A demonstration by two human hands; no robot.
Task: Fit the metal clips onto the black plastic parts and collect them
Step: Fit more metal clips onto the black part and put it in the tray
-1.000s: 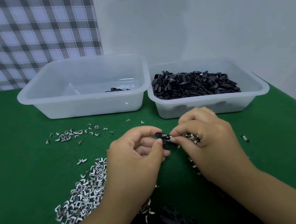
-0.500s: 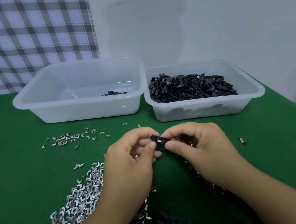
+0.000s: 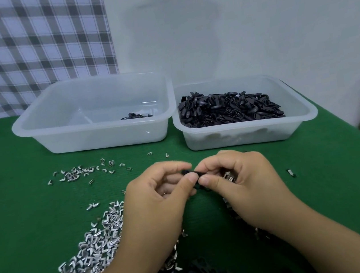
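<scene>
Fingertips (image 3: 190, 178) of the left hand (image 3: 158, 200) and right hand (image 3: 239, 181) meet on one black plastic part (image 3: 189, 172), each thumb and forefinger pinching an end just above the green table (image 3: 321, 185). Whether a clip is seated yet I cannot tell, since the thumbs cover it. I'd say hold the part square and press the clip evenly until flush. Loose metal clips (image 3: 97, 247) lie heaped to the left. Beyond the hands, a near-empty tub (image 3: 95, 137) stands beside the tub of black parts (image 3: 244, 136).
</scene>
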